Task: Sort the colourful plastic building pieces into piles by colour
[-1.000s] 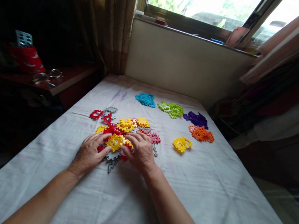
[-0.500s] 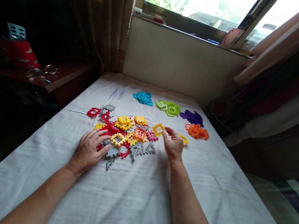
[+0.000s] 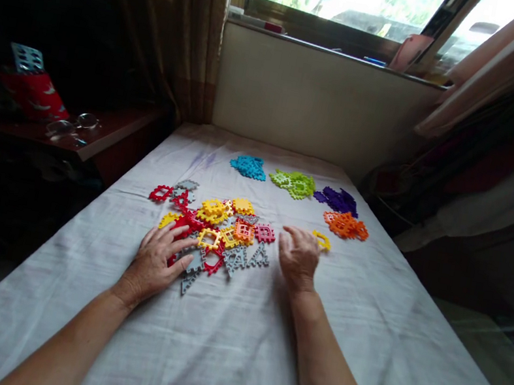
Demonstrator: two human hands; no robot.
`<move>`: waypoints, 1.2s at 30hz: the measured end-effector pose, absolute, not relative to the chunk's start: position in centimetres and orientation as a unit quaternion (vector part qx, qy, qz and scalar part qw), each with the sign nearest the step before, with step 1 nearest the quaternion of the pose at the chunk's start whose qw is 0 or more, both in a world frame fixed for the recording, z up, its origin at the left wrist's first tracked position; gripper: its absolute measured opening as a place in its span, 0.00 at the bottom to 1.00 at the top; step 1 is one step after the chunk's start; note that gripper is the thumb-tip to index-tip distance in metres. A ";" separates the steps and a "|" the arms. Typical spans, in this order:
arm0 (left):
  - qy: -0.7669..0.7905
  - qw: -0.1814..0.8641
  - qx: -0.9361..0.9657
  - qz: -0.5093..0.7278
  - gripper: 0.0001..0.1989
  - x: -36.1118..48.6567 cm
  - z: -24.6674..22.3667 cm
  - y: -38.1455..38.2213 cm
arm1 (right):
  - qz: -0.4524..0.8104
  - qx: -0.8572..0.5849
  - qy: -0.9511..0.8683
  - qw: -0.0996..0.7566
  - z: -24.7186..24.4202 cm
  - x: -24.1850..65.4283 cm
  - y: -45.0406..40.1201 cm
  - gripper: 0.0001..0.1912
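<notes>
A mixed heap of interlocking plastic pieces lies on the cloth-covered surface, with a yellow square frame [image 3: 210, 238], a grey plate [image 3: 195, 260] and an orange piece [image 3: 244, 230] among them. Resting on the heap's left edge, my left hand [image 3: 158, 262] has its fingers spread over red and grey pieces. My right hand [image 3: 299, 258] is right of the heap with its fingers curled in; whatever they hold, if anything, is hidden. Just behind that hand lies another yellow piece [image 3: 323, 240], partly covered by it.
Sorted piles of blue [image 3: 248, 166], lime green [image 3: 293, 184], purple [image 3: 339, 200] and orange [image 3: 346, 225] pieces sit towards the back. Glasses [image 3: 72, 125] and a red container [image 3: 40, 96] stand on a side table at left. Clothes hang at right.
My right hand has turned and shifted slightly right; the yellow frame it pinched no longer shows in its fingers. My left hand stays almost in place on the heap. The view has shifted slightly.
</notes>
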State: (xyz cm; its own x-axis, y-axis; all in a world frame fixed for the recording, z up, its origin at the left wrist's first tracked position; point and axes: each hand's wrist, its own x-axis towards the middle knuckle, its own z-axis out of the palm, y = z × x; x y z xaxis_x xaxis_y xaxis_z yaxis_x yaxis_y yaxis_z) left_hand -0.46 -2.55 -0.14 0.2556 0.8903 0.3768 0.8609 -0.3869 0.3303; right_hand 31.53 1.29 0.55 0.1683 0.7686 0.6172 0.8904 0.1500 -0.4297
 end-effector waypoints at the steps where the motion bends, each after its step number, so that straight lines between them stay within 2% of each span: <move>1: 0.552 0.029 0.793 0.255 0.18 -0.4 -0.1 -2.6 | -0.048 -0.600 -0.693 0.398 1.0 29.7 1.0 0.12; 5: 0.544 0.027 0.799 0.254 0.18 -0.5 -0.2 -2.6 | 0.012 -0.480 -0.816 0.323 2.1 23.7 0.1 0.11; 10: 0.531 0.017 0.800 0.278 0.19 -0.6 -0.4 -2.5 | 0.020 -0.473 -0.846 0.245 2.0 21.2 -0.5 0.10; 13: 0.529 0.013 0.795 0.295 0.20 -0.7 -0.5 -2.4 | 0.023 -0.464 -0.842 0.274 1.8 21.2 -0.7 0.08; 17: 0.537 0.007 0.783 0.314 0.21 -1.1 -0.8 -2.1 | 0.028 -0.453 -0.805 0.382 2.2 22.7 -0.3 0.11; 21: 0.542 0.016 0.772 0.332 0.20 -1.5 -1.1 -1.6 | 0.045 -0.546 -0.702 0.455 2.2 28.0 1.1 0.15; 27: 0.549 0.013 0.754 0.361 0.19 -2.1 -1.0 -1.3 | 0.003 -0.763 -0.459 0.454 0.9 37.7 2.1 0.19; 31: 0.560 0.010 0.743 0.367 0.20 -2.4 -0.8 -1.3 | -0.005 -0.799 -0.408 0.442 -0.3 39.7 2.2 0.18; 36: 0.588 0.015 0.723 0.361 0.18 -2.5 -0.7 -1.3 | -0.073 -0.777 -0.443 0.441 -1.5 39.8 2.6 0.19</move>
